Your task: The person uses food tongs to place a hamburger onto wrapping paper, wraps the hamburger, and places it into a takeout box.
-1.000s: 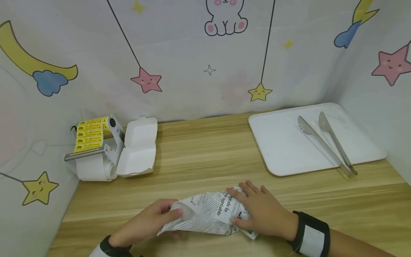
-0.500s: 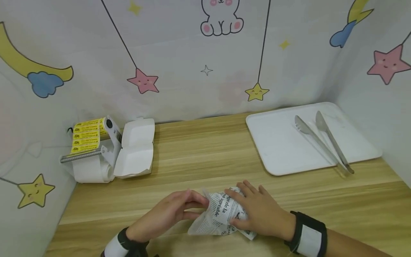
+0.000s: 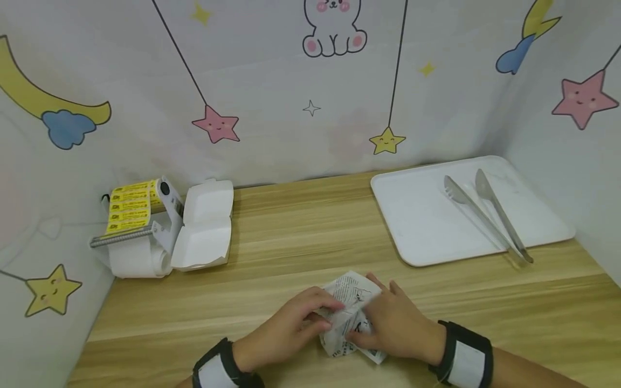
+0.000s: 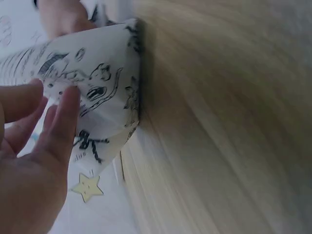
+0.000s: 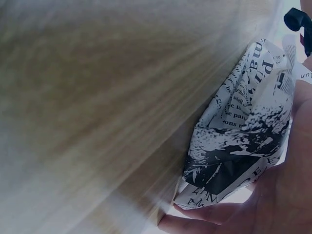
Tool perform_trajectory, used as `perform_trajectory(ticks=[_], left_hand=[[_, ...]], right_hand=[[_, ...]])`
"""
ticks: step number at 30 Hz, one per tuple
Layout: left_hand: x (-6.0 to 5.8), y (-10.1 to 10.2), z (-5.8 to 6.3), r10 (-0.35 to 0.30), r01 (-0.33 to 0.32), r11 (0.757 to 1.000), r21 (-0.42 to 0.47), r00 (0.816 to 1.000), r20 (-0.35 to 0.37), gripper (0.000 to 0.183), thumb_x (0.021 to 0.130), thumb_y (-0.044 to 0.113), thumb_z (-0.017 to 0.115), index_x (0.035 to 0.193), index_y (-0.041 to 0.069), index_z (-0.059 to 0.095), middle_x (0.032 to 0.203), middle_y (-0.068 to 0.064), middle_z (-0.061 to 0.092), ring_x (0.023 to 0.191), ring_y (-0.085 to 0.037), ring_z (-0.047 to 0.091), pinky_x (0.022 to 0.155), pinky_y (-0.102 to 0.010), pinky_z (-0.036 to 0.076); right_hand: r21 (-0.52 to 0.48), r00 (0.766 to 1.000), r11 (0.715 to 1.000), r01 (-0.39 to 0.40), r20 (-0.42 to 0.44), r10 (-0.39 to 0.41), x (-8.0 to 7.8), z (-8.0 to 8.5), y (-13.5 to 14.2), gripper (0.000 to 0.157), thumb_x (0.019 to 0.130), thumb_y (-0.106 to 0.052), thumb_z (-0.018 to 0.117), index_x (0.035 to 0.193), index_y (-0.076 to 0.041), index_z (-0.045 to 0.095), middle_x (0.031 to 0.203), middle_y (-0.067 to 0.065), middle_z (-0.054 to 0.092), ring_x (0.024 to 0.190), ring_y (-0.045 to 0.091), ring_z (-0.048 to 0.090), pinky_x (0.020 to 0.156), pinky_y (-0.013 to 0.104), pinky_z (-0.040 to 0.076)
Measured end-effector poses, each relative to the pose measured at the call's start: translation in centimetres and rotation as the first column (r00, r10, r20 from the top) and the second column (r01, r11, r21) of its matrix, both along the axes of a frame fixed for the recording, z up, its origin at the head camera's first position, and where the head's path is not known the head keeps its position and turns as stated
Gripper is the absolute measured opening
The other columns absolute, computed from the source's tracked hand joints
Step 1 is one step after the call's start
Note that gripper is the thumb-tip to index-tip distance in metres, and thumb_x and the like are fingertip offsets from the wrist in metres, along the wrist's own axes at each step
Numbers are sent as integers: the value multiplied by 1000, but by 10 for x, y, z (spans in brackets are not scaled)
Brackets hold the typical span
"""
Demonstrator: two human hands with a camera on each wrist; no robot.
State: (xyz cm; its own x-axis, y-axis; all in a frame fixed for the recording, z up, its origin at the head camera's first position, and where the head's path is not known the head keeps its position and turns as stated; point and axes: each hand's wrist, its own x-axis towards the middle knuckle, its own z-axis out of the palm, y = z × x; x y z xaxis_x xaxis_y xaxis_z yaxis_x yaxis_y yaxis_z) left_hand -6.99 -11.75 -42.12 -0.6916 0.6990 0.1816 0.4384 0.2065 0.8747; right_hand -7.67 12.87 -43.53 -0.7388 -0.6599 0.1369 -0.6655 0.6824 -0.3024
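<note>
Wide lane here: bare surface [image 3: 301, 226] running between the white box [image 3: 206, 240] and the tray [image 3: 417, 221]! Dispenser [image 3: 130, 207] blocks far left, tongs [image 3: 507, 221] jut over the tray's near edge, wall [image 3: 271, 108] closes the back, and left grip [image 3: 296, 326] and right grip [image 3: 400, 326] crowd the paper packet [image 3: 349, 285] up front.

slvr tongs [image 3: 507, 226] on wht tray [image 3: 417, 221]

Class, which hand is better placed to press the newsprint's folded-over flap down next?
Probably the left hand: its fingertips touch the flap, while the right hand rests against the paper bundle's right side, apparently steadying it.
</note>
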Motion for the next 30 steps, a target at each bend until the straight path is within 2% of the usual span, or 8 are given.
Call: perform_trajectory(ticks=[4, 8, 11, 16, 21, 24, 27, 30], left_hand=[[1, 11, -5, 63, -93, 984, -152, 980, -191, 40, 90, 21, 63, 129, 15, 56, 124, 2, 50, 109, -12, 48, 89, -25, 48], [2, 16, -6, 77, -173, 952, -253, 934, -348, 40, 89, 31, 63, 127, 16, 60, 129, 2, 44, 117, -13, 38, 97, -30, 43], [2, 18, -4, 75, -196, 937, -290, 921, -382, 40, 89, 34, 62, 125, 16, 61, 133, -2, 43, 122, -16, 37, 101, -33, 40], [2, 18, -3, 68, -196, 925, -325, 927, -368, 40, 88, 34, 64, 124, 17, 62, 143, -7, 40, 132, -20, 34, 106, -37, 36], [2, 18, -5, 55, -190, 917, -351, 931, -360, 37, 88, 37, 62, 120, 17, 63, 144, -6, 42, 132, -20, 37, 105, -37, 38], [1, 17, -6, 47, -189, 915, -357, 927, -371, 35, 88, 37, 64, 117, 18, 63, 142, -6, 44, 130, -20, 38, 104, -37, 39], [1, 18, -5, 41, -193, 910, -367, 922, -384, 33, 86, 35, 68, 114, 18, 62, 140, -6, 46, 130, -20, 39, 104, -37, 40], [0, 21, -4, 40, -203, 902, -380, 917, -396, 31, 84, 34, 69, 111, 19, 62, 138, -7, 48, 129, -20, 41, 103, -37, 40]], right_hand=[[-61, 977, 993, -98, -195, 84, -1, -5, 3, 58, 83, -58, 60, 126, -18, 62, 129, 9, 59, 120, 38, 49, 77, 58, 48], [-132, 967, 983, -127, -235, 93, -4, -9, 3, 53, 80, -60, 62, 121, -25, 65, 123, -4, 62, 113, 18, 54, 78, 38, 47], [-159, 977, 981, -108, -200, 75, -5, -10, 2, 53, 79, -63, 61, 119, -28, 66, 120, -9, 62, 107, 9, 54, 75, 32, 43], [-150, 985, 985, -83, -164, 58, -4, -9, 4, 57, 80, -65, 58, 122, -27, 65, 123, -6, 62, 110, 12, 54, 78, 37, 43], [-160, 999, 986, -35, -27, 32, -4, -8, 4, 61, 79, -67, 57, 126, -29, 61, 132, -7, 56, 120, 12, 49, 91, 44, 41], [-124, 992, 991, -40, 113, 55, -4, -2, 10, 76, 76, -70, 56, 137, -24, 52, 147, 3, 44, 131, 19, 39, 98, 56, 34], [-123, 950, 991, -51, 301, 86, -9, 10, 16, 90, 73, -68, 61, 145, -18, 42, 157, 17, 23, 140, 27, 24, 103, 65, 25], [-154, 906, 988, 10, 420, 57, -14, 28, 23, 100, 73, -62, 66, 151, -12, 29, 158, 21, 11, 142, 32, 15, 108, 60, 21]])
